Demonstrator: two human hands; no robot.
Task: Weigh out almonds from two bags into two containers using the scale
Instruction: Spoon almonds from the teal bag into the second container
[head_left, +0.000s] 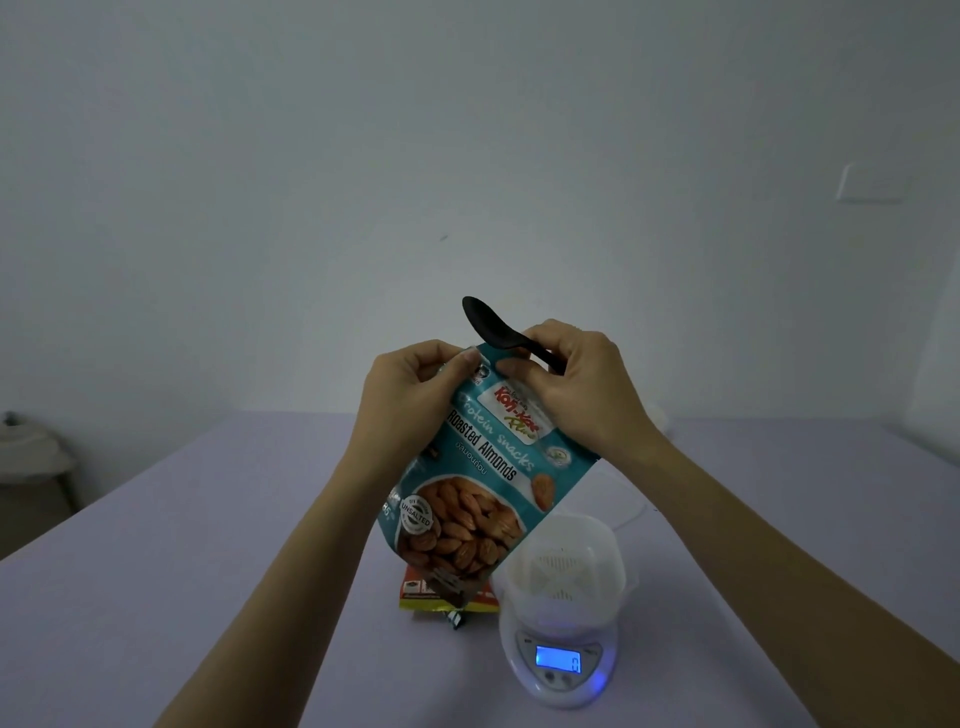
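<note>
Left hand (410, 384) and right hand (576, 384), also gripping spoon (498, 332), pinch the soft, crinkly almond bag (478, 488) at its top seal, the best hold.

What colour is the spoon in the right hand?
Black; the spoon shows clearly against the pale wall in the head view.
</note>
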